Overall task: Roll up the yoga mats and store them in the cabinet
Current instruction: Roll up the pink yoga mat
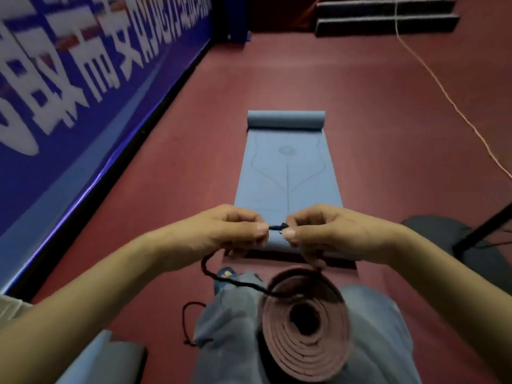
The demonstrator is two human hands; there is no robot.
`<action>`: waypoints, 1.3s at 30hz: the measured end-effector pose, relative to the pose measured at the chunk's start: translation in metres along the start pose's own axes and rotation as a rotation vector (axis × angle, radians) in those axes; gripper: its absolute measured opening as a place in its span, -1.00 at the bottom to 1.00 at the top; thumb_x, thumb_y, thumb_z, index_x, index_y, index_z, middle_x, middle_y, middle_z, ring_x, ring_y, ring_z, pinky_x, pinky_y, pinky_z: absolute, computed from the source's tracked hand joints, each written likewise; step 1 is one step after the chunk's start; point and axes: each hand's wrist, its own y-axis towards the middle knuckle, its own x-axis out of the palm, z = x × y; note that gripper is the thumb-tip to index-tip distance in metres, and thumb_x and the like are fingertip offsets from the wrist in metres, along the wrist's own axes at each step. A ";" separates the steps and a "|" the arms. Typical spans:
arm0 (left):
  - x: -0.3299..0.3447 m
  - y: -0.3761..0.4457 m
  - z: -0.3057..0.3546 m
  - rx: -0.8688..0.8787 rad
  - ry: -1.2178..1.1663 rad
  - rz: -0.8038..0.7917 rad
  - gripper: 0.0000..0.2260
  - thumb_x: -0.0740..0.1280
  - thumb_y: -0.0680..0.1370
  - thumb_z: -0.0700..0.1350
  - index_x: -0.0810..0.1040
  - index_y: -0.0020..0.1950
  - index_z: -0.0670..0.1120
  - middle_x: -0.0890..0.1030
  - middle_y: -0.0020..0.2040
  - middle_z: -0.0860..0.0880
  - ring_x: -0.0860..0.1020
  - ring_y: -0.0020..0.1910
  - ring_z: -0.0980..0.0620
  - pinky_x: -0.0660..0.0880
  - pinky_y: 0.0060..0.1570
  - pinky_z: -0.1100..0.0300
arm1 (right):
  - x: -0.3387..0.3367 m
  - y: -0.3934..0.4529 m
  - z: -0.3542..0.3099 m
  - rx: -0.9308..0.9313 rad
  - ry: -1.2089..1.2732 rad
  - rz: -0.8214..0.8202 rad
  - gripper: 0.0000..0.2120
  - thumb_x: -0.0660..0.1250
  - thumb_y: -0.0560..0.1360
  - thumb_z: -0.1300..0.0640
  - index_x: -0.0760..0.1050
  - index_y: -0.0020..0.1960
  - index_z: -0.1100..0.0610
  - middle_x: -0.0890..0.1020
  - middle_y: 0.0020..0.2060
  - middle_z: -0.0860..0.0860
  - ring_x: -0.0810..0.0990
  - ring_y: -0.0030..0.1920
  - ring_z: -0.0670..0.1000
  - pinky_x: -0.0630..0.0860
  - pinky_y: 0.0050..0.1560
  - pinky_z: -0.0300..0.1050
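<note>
Pinching a dark cord (278, 227) between left hand (227, 231) and right hand (327, 231), rolled maroon mat (304, 325) between knees.

Dim, soft focus; edge blur, distortion

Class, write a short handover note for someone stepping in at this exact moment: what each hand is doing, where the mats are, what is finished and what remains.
Left hand: pinching one end of the dark cord.
Right hand: pinching the other end; the knot is being worked between the thumbs.
Reddish-brown mat: fully rolled, standing on end between the person's legs, with the cord looped around its top.
Blue mat: on the red floor ahead, rolled only at its far end, otherwise flat.
Done: first mat rolled.
Left: finish tying, roll the blue mat, store both in the cabinet, which is not in view.
</note>
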 end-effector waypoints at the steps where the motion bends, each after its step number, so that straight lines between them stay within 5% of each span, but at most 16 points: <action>1: 0.005 -0.008 0.003 0.002 0.111 -0.031 -0.60 0.27 0.63 0.15 0.62 -0.26 -0.08 0.53 -0.30 -0.09 0.48 -0.27 -0.01 0.42 -0.10 0.10 | 0.001 -0.019 0.001 -0.005 0.039 0.030 -0.72 0.37 0.61 0.05 0.46 -0.17 0.22 0.45 -0.44 0.01 0.42 -0.42 -0.04 0.36 -0.35 -0.27; 3: 0.019 -0.025 0.002 0.015 0.345 -0.033 -0.43 0.15 0.65 0.28 0.56 -0.41 -0.03 0.56 -0.29 -0.10 0.54 -0.17 -0.06 0.46 0.04 0.04 | 0.002 -0.056 0.004 0.002 -0.034 0.078 -0.61 0.36 0.60 -0.09 0.48 -0.25 0.18 0.41 -0.42 0.02 0.35 -0.38 0.00 0.32 -0.32 -0.13; 6: 0.040 -0.042 -0.005 0.055 0.703 0.170 -0.32 0.01 0.61 0.38 0.48 -0.46 -0.07 0.56 -0.31 0.10 0.51 -0.05 0.09 0.42 0.04 0.10 | 0.012 -0.109 0.000 0.188 -0.272 0.085 -0.37 0.20 0.61 -0.31 0.62 -0.21 0.23 0.47 -0.45 -0.01 0.42 -0.38 0.00 0.38 -0.26 -0.06; 10: 0.062 -0.048 -0.011 -0.029 1.062 0.139 -0.27 -0.15 0.50 0.38 0.73 -0.11 0.01 0.51 -0.02 0.62 0.32 0.20 0.31 0.23 0.18 0.26 | 0.052 -0.148 -0.009 0.448 -0.720 0.141 -0.49 0.19 0.63 -0.25 0.62 -0.20 0.13 0.55 -0.46 0.02 0.47 -0.47 -0.06 0.50 -0.29 -0.12; 12: 0.078 -0.049 -0.012 0.107 1.212 0.193 -0.43 0.00 0.48 0.24 0.74 -0.17 -0.03 0.61 0.07 0.47 0.44 0.15 0.20 0.35 0.03 0.16 | 0.074 -0.148 -0.008 0.515 -1.025 0.193 -0.53 0.20 0.61 -0.22 0.46 -0.21 0.16 0.40 -0.37 0.06 0.41 -0.34 0.08 0.37 -0.34 -0.02; 15: 0.097 -0.047 -0.020 0.285 1.437 0.303 -0.62 0.23 0.36 0.14 0.69 -0.38 -0.09 0.73 0.03 0.14 0.64 -0.03 -0.08 0.44 -0.19 0.08 | 0.089 -0.139 0.003 0.624 -1.171 0.181 -0.60 0.29 0.61 -0.13 0.23 -0.26 0.04 0.34 -0.26 -0.01 0.38 -0.08 0.20 0.11 -0.38 -0.12; 18: 0.104 -0.044 -0.019 0.144 1.576 0.224 -0.64 0.54 0.09 0.21 0.65 -0.47 -0.09 0.74 -0.01 -0.01 0.67 0.03 -0.19 0.35 -0.07 0.03 | 0.085 -0.127 0.021 0.555 -1.187 0.247 -0.94 0.35 0.59 0.06 0.48 0.02 0.01 0.44 -0.05 0.04 0.41 0.24 0.13 -0.04 -0.35 -0.22; 21: 0.103 -0.040 -0.020 0.021 1.558 0.200 -0.58 0.66 -0.09 0.17 0.64 -0.49 -0.08 0.74 0.03 -0.12 0.69 0.07 -0.25 0.27 -0.03 0.01 | 0.077 -0.118 0.042 0.572 -1.276 0.214 -0.71 0.31 0.60 0.12 0.52 0.31 0.11 0.36 -0.06 0.06 0.29 0.30 0.15 0.17 -0.19 0.00; 23: 0.098 -0.038 -0.023 0.009 1.538 0.213 -0.59 0.63 -0.05 0.20 0.65 -0.49 -0.08 0.74 0.06 -0.13 0.68 0.09 -0.26 0.27 -0.02 0.01 | 0.077 -0.112 0.050 0.517 -1.289 0.268 -0.68 0.46 0.47 0.02 0.59 0.19 0.09 0.45 0.04 0.07 0.35 0.21 0.17 0.15 -0.13 0.02; 26: 0.087 -0.042 -0.026 -0.009 1.557 0.183 -0.52 0.36 0.18 0.36 0.64 -0.52 -0.07 0.75 0.01 -0.10 0.69 0.06 -0.25 0.27 -0.04 0.02 | 0.071 -0.109 0.065 0.453 -1.301 0.356 -0.47 0.61 -0.32 -0.12 0.57 -0.40 0.00 0.45 -0.34 0.01 0.46 -0.26 0.13 0.11 -0.31 -0.07; 27: 0.085 -0.044 -0.027 -0.004 1.554 0.196 -0.47 0.26 0.25 0.38 0.64 -0.52 -0.07 0.75 -0.03 -0.08 0.69 0.04 -0.25 0.28 -0.04 0.02 | 0.067 -0.109 0.074 0.446 -1.278 0.423 -0.49 0.57 -0.37 -0.08 0.52 -0.46 -0.02 0.40 -0.39 -0.03 0.44 -0.31 0.10 0.09 -0.33 -0.08; 32: 0.078 -0.062 -0.043 -0.037 1.493 0.246 -0.33 0.15 0.29 0.49 0.56 -0.57 -0.09 0.75 -0.13 0.04 0.69 -0.01 -0.21 0.48 -0.11 -0.04 | 0.054 -0.108 0.085 0.449 -1.265 0.597 -0.73 0.45 0.18 0.06 0.56 -0.13 -0.08 0.42 -0.24 -0.07 0.41 -0.11 0.09 0.14 -0.21 -0.04; 34: 0.079 -0.066 -0.043 -0.075 1.532 0.238 -0.38 0.15 0.19 0.54 0.59 -0.56 0.00 0.74 0.10 0.03 0.66 0.14 -0.20 0.41 0.00 -0.04 | 0.054 -0.108 0.089 0.500 -1.203 0.583 -0.58 0.52 0.00 0.02 0.66 -0.12 -0.11 0.46 -0.32 -0.08 0.46 -0.20 0.08 0.13 -0.26 -0.08; 36: 0.079 -0.066 -0.041 -0.199 1.551 0.222 -0.38 0.18 0.11 0.59 0.72 -0.34 0.12 0.34 0.58 0.01 0.33 0.54 -0.16 0.24 0.30 -0.12 | 0.057 -0.106 0.093 0.462 -1.237 0.590 -0.43 0.56 -0.18 -0.05 0.69 -0.15 -0.06 0.48 -0.35 -0.07 0.47 -0.26 0.08 0.18 -0.32 -0.09; 37: 0.077 -0.066 -0.041 -0.218 1.558 0.242 -0.32 0.19 0.08 0.62 0.75 -0.20 0.15 0.07 0.66 0.00 0.09 0.63 -0.14 0.11 0.44 -0.17 | 0.060 -0.106 0.095 0.454 -1.238 0.588 -0.36 0.58 -0.21 -0.07 0.70 -0.11 -0.03 0.51 -0.31 -0.06 0.49 -0.23 0.09 0.23 -0.34 -0.08; 39: 0.072 -0.066 -0.046 -0.143 1.555 0.292 -0.23 0.20 -0.03 0.66 0.77 -0.18 0.15 0.08 0.66 -0.07 0.05 0.64 -0.21 0.11 0.46 -0.38 | 0.064 -0.108 0.098 0.440 -1.264 0.565 -0.23 0.60 -0.23 -0.14 0.70 -0.02 0.02 0.55 -0.23 -0.04 0.55 -0.14 0.13 0.38 -0.33 -0.02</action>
